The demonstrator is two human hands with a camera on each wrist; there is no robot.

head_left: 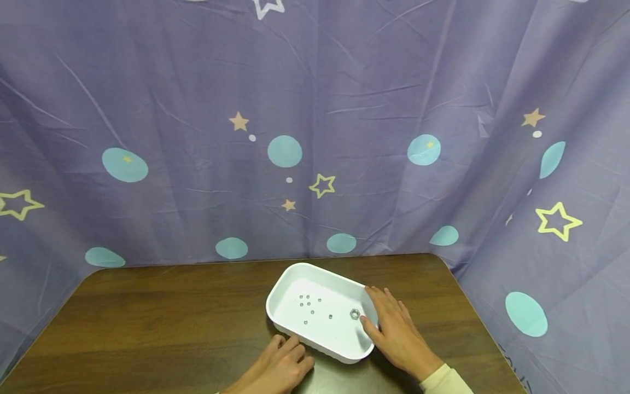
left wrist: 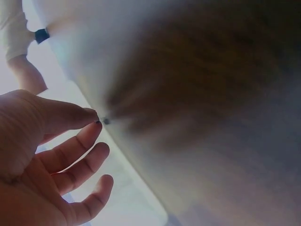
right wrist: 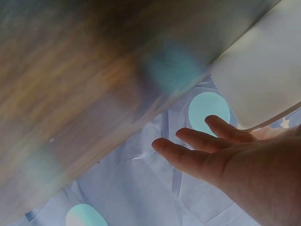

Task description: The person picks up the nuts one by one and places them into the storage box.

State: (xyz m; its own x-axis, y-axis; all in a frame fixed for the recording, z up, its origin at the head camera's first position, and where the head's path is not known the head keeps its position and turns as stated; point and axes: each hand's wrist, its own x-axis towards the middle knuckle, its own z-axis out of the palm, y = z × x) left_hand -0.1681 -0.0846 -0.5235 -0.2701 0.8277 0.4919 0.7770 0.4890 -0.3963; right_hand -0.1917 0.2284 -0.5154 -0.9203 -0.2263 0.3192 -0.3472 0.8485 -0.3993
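Note:
A white rectangular tray (head_left: 344,283) stands at an angle on the table. Inside it lie several small metal nuts (head_left: 308,303), scattered toward the left end, and one larger hex nut (head_left: 355,314) near the right end. My left hand (head_left: 283,364) is low at the table, just outside the tray's near wall. In the left wrist view, its thumb and index finger pinch a tiny metal nut (left wrist: 98,122), mostly hidden by the fingertips. My right hand (head_left: 397,334) lies along the tray's right end with fingers extended, its thumb reaching over the rim.
The dark wooden table (head_left: 147,323) has a glossy surface that mirrors the left hand. A purple curtain (head_left: 315,109) with stars and dots hangs behind the table and along its sides.

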